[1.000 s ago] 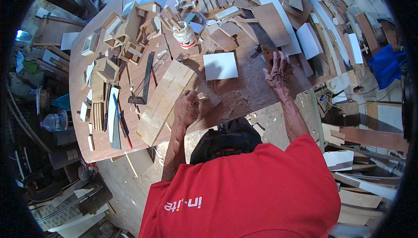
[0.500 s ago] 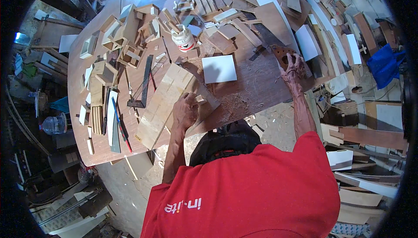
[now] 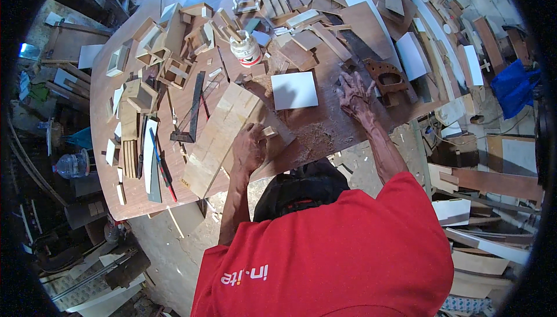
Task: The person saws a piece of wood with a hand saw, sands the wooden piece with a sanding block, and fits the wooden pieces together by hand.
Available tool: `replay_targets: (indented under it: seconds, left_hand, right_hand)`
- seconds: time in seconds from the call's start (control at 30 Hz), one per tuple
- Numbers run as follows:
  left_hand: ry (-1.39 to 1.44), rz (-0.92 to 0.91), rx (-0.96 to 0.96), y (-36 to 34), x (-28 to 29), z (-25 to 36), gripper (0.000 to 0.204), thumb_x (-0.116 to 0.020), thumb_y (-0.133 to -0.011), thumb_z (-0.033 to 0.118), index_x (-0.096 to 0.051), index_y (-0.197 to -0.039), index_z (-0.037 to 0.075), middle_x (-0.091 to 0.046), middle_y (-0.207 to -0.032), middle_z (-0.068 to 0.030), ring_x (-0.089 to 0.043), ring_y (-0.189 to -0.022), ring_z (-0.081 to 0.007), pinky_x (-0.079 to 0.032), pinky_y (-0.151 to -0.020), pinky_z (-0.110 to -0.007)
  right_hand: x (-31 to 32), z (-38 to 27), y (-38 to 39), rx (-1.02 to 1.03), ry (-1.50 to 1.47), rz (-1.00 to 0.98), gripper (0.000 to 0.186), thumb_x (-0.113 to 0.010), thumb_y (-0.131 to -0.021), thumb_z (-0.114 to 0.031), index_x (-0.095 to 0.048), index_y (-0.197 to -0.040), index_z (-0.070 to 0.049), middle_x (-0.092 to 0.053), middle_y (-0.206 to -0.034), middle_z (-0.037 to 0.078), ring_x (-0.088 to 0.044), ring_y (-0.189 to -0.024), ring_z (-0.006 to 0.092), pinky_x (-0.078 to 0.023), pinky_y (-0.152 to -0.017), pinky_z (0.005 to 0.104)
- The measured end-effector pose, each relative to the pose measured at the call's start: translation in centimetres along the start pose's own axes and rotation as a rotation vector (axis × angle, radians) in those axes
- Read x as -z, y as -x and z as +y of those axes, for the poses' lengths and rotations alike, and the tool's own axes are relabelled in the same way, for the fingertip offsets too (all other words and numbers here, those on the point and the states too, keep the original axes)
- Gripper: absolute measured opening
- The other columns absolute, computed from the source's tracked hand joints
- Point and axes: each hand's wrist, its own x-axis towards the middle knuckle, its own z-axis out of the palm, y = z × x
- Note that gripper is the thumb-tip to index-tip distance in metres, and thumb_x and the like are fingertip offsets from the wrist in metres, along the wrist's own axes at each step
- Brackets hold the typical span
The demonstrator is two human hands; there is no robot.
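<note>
While a wooden worktable spreads under scattered wood, 1 long pale board lies slantwise on it, by the left hand. A hand saw rests toward the table's right, just beside the right hand. 1 white panel lies flat between the 2 hands. The right spreads loosely, fingers apart; whether it holds anything, I cannot tell. The left curls nearly closed at a small wood block, its grip partly hidden.
</note>
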Motion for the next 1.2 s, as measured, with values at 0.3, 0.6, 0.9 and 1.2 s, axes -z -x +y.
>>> replay_targets:
  seconds: [0.3, 0.6, 0.9, 1.2]
  left_hand:
    - [-0.045, -0.001, -0.084, 0.1, 0.0, -0.9, 0.021, -0.063, -0.076, 0.007, -0.061, -0.096, 0.005, -0.061, -0.089, -0.017, -0.061, -0.087, -0.0388, -0.05, -0.072, -0.046]
    - [-0.069, -0.002, -0.052, -0.1, 0.1, 0.0, 0.022, -0.062, -0.074, 0.008, -0.06, -0.096, 0.005, -0.062, -0.09, -0.0161, -0.062, -0.085, -0.0386, -0.051, -0.068, -0.046]
    - [-0.134, -0.03, -0.021, 0.4, -0.1, -1.2, 0.034, -0.068, -0.072, 0.006, -0.062, -0.105, 0.003, -0.066, -0.096, -0.0168, -0.064, -0.086, -0.0385, -0.051, -0.072, -0.044]
    - [-0.133, -0.024, -0.076, -0.2, -0.5, -0.1, 0.036, -0.067, -0.072, 0.007, -0.061, -0.108, 0.005, -0.065, -0.097, -0.0166, -0.063, -0.089, -0.0391, -0.051, -0.073, -0.044]
  right_hand:
    - [0.3, 0.4, 10.5, 0.107, -0.152, 0.147, 0.036, -0.057, -0.088, -0.027, -0.064, -0.119, -0.009, -0.042, -0.143, 0.008, -0.027, -0.14, 0.0349, -0.017, -0.109, 0.0643]
    - [-2.6, 1.8, 14.8, -0.617, -0.493, 0.514, 0.044, -0.069, -0.085, -0.036, -0.057, -0.11, -0.002, -0.044, -0.126, 0.021, -0.046, -0.116, 0.0342, -0.039, -0.096, 0.0441]
    - [-4.5, 1.0, 14.5, -1.026, -1.066, 0.351, 0.063, -0.078, -0.077, -0.027, -0.037, -0.118, -0.001, -0.053, -0.108, 0.017, -0.062, -0.079, 0.0198, -0.053, -0.054, 0.03]
    - [-9.9, 6.9, 16.5, -0.9, -0.99, 0.462, 0.032, -0.071, -0.083, -0.018, -0.059, -0.104, 0.001, -0.063, -0.078, 0.006, -0.057, -0.058, 0.0113, -0.046, -0.047, 0.025]
